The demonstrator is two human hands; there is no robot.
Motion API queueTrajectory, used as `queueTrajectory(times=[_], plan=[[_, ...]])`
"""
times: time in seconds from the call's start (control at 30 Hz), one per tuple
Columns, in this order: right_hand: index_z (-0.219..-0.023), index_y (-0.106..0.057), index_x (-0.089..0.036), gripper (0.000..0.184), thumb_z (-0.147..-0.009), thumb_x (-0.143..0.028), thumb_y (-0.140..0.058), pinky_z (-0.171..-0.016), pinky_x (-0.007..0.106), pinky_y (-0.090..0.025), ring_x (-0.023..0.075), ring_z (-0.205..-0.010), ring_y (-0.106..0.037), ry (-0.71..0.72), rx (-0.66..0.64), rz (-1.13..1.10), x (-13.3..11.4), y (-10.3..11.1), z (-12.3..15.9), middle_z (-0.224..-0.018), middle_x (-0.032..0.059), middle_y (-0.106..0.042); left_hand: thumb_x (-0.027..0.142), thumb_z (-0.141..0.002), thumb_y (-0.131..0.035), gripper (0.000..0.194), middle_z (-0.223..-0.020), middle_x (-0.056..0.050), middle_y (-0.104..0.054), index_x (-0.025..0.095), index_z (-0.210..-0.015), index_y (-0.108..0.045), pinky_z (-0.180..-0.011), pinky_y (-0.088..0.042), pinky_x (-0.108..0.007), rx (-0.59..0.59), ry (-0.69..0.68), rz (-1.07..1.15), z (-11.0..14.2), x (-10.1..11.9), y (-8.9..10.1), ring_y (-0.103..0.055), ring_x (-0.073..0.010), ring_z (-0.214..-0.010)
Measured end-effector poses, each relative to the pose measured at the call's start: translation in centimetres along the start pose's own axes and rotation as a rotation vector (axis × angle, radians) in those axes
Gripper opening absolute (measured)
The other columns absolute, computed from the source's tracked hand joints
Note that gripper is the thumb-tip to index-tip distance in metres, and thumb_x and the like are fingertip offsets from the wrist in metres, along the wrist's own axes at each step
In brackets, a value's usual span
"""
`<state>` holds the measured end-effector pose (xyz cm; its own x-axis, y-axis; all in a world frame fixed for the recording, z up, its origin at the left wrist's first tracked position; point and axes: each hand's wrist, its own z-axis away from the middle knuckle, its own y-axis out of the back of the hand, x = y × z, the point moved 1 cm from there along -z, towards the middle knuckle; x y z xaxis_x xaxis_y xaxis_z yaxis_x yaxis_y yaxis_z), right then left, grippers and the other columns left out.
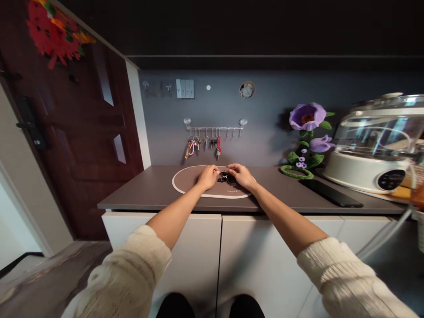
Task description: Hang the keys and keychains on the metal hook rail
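A small bunch of dark keys (224, 177) with a metal ring lies between my hands, over the oval brown mat (185, 182) with a pale border. From the left, my left hand (208, 176) reaches it with curled fingers, the fingertips closed at the edge of the bunch. My right hand (242, 176) comes in from the other side, thumb and index finger bent together at the keys. Fingers partly cover the bunch, so the exact grip on each key is hard to see.
Behind the mat, a clear hook rail (215, 128) on the wall carries several keys and keyrings. To the right are a purple flower ornament (308, 117), a black phone (331, 193) and a white appliance (361, 170). A dark cabinet (251, 31) overhangs the counter (142, 190).
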<state>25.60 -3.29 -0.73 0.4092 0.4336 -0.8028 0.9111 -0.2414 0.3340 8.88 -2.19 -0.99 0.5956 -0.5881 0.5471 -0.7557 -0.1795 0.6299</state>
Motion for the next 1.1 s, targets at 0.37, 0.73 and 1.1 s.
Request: queueTrajectory(times=[0.37,0.73,1.1], plan=[[-0.072,-0.069,-0.021,0.034,-0.061,0.005,-0.049,-0.081,0.023,-0.041,0.0154,-0.081,-0.060,0.144,-0.126,0.346,-1.5,-0.2,1.0,-0.080,0.0000,-0.069,0.026,-0.078,-0.048,0.020,-0.086,-0.005,-0.060,0.017,-0.084,-0.065,-0.077,-0.042,-0.026,-0.151,-0.158,-0.179,0.2,-0.4,-0.9,-0.053,-0.0143,-0.080],[-0.082,-0.069,-0.018,0.018,-0.075,-0.011,-0.053,-0.082,0.025,-0.041,0.0162,-0.087,-0.059,0.315,-0.087,0.648,-1.2,-0.2,0.7,-0.090,0.0056,-0.067,0.021,-0.076,-0.045,0.019,-0.086,-0.006,-0.062,0.015,-0.075,-0.063,-0.079,-0.042,-0.026,-0.082,-0.118,-0.125,0.1,-0.3,-0.7,-0.054,-0.0151,-0.082],[-0.086,-0.067,-0.018,0.020,-0.074,-0.015,-0.052,-0.078,0.027,-0.044,0.0165,-0.082,-0.060,0.302,-0.021,0.563,-1.4,-0.1,0.7,-0.088,0.0047,-0.068,0.021,-0.079,-0.044,0.015,-0.087,-0.005,-0.058,0.016,-0.076,-0.058,-0.081,-0.041,-0.028,0.090,-0.014,0.040,0.1,-0.2,-0.1,-0.052,-0.0136,-0.083]])
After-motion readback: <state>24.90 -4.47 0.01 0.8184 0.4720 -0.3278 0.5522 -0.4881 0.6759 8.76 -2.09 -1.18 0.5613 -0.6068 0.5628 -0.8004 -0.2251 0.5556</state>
